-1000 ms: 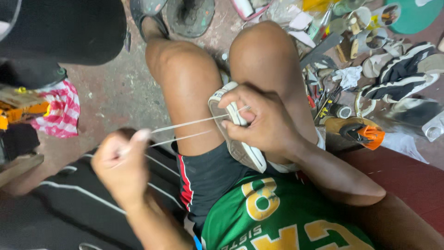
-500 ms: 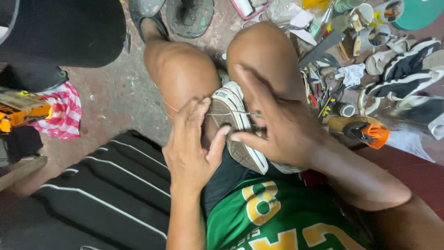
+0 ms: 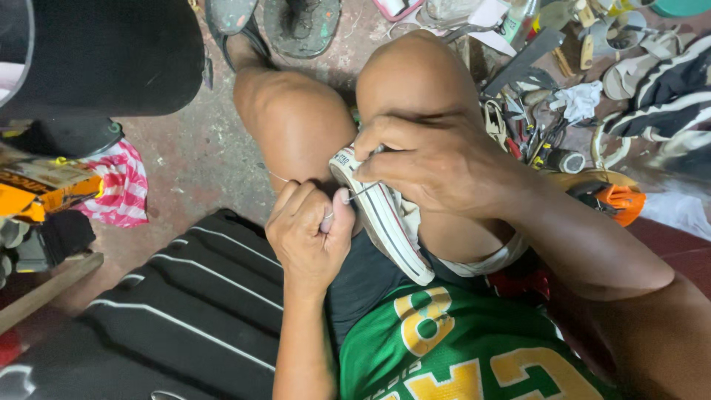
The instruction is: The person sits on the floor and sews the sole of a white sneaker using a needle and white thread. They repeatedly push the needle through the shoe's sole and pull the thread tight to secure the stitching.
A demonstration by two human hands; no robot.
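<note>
Since a moment ago, left hand [image 3: 311,233] has slid off the shoe [image 3: 385,218] and closed on the thread [image 3: 278,178]; right hand [image 3: 437,159] pinches a needle [image 3: 363,191] at the shoe wedged between the knees.

Soft, even overhead light, sharp focus at centre, faint shadows, slight stretching toward the edges.

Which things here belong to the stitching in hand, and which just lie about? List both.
In use:
- white sneaker, clamped between the knees
- thread, running from the sole
- thin needle or awl, tip at the sole
- left hand, fist by the sole
- right hand, gripping the sneaker

Lying about:
- hand tools
- sandals
- striped cloth
- orange tool
</note>
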